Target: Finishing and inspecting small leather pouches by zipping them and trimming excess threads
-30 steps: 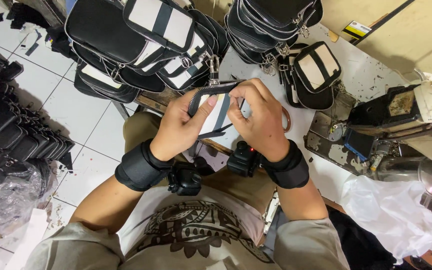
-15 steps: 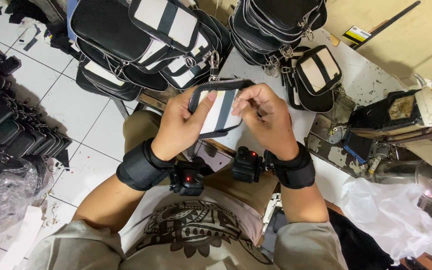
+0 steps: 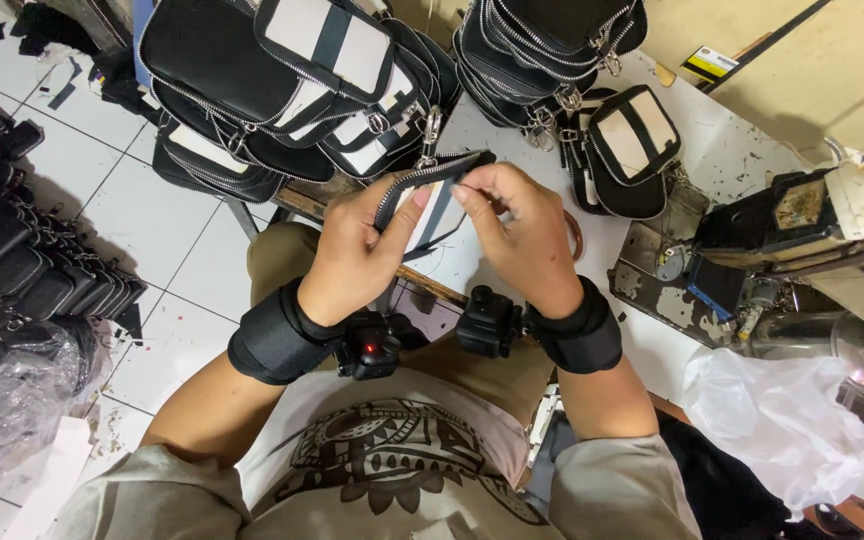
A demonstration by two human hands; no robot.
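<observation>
Both my hands hold a small black pouch piece (image 3: 432, 200) with a white panel, a black stripe and a zipper along its top edge. My left hand (image 3: 357, 245) grips its left side, thumb on the front panel. My right hand (image 3: 517, 235) pinches the upper right edge near the zipper. The piece is tilted, held above the edge of a white worktable (image 3: 732, 150). Black bands with small cameras sit on both wrists.
Piles of finished black-and-white bags lie at the table's left (image 3: 282, 90) and at its top middle (image 3: 552, 40), and one bag (image 3: 632, 150) lies flat. A sewing machine (image 3: 802, 225) stands at right above a white plastic bag (image 3: 782, 420). Black pieces line the tiled floor at left (image 3: 42, 270).
The pouch piece has turned in my hands, its zipper edge now on top. My right hand shifted from covering the right side to pinching the upper edge.
</observation>
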